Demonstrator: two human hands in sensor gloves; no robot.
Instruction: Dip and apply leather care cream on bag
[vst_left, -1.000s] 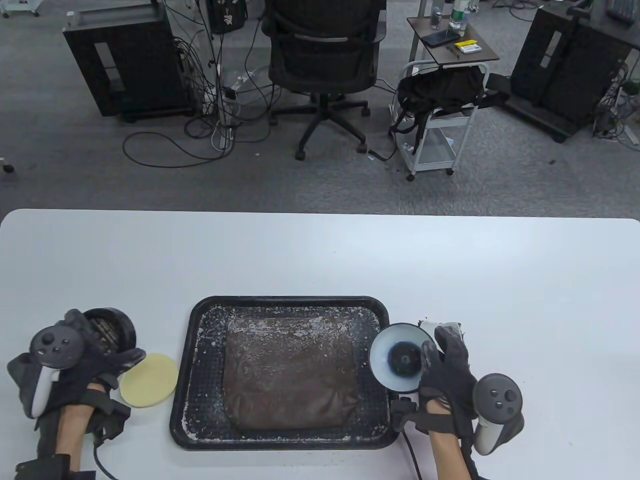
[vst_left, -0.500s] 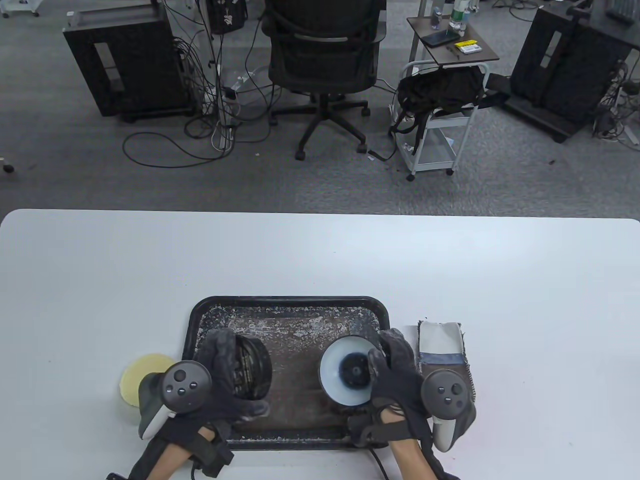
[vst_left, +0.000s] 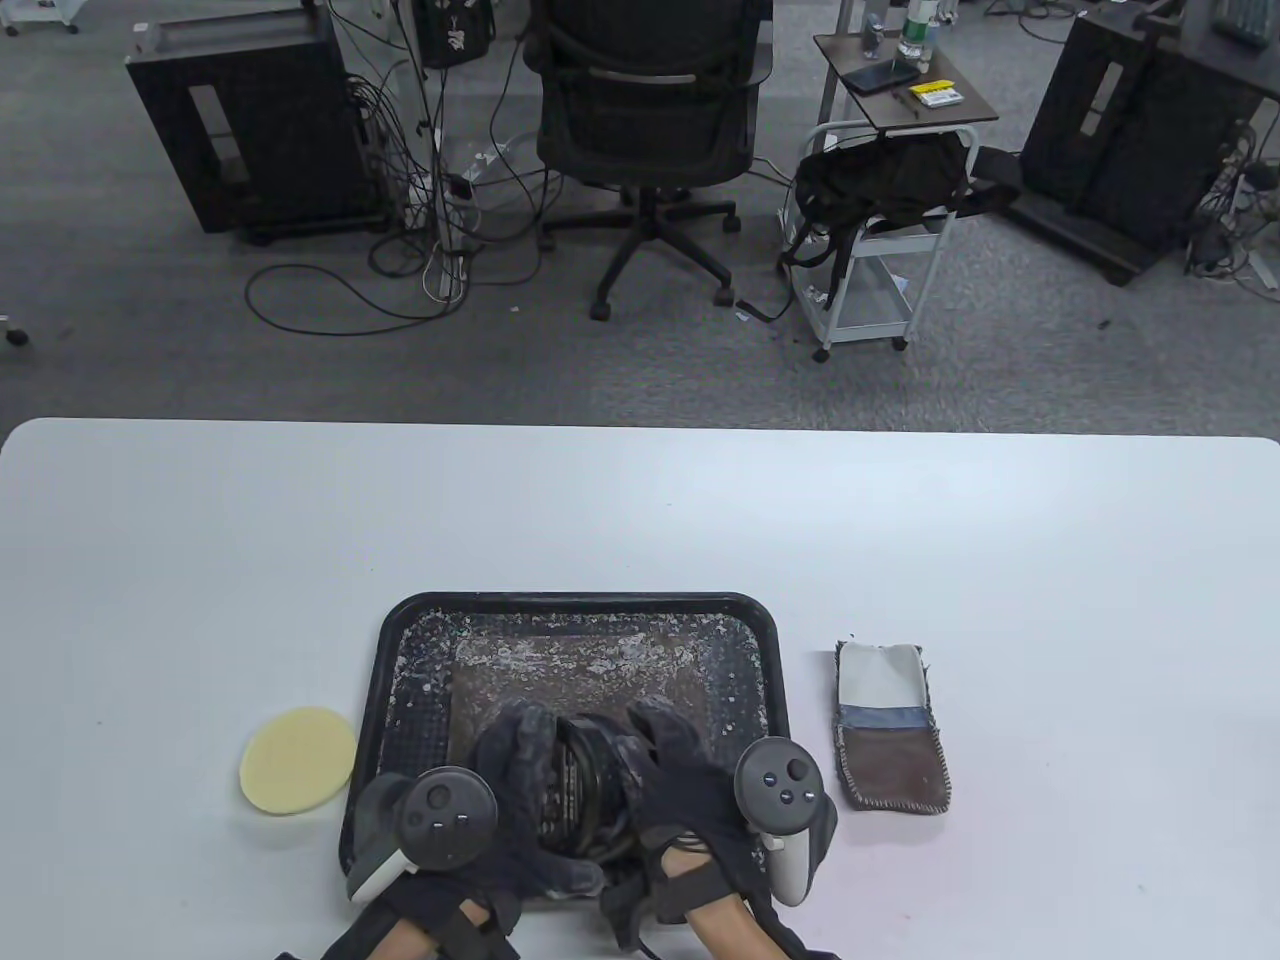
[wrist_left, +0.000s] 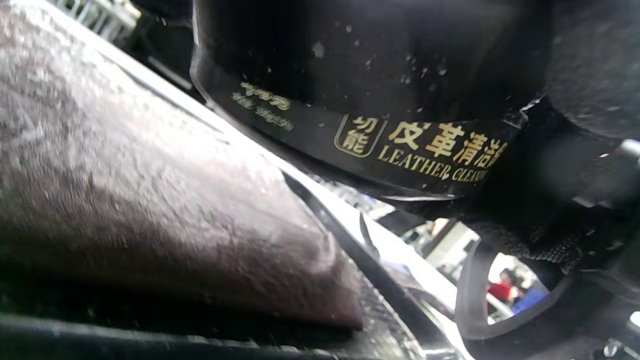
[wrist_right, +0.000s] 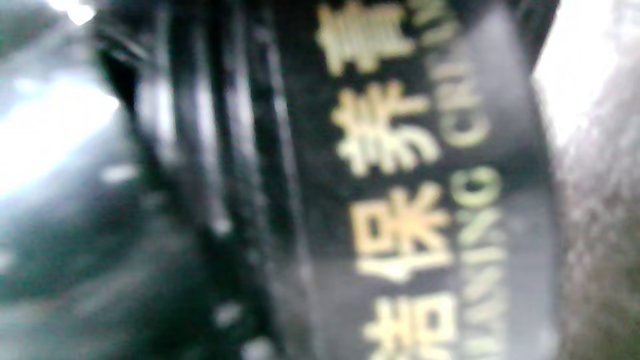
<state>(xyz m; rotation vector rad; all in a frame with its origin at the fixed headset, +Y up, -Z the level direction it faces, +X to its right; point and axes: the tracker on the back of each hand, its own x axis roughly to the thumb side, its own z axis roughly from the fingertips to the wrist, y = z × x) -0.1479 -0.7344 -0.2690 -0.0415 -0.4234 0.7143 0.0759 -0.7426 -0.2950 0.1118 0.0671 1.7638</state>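
Cream jar (vst_left: 578, 790) sits lower centre of the frame, held between both hands over the bag (vst_left: 600, 680) in the tray (vst_left: 400, 620); left hand (vst_left: 510, 800) and right hand (vst_left: 680, 790) each curl round it, equally near; sponge (vst_left: 297, 760) lies left on the counter (vst_left: 640, 520)

Black jar (vst_left: 580, 790), gold lettering; brown bag (vst_left: 560, 670).
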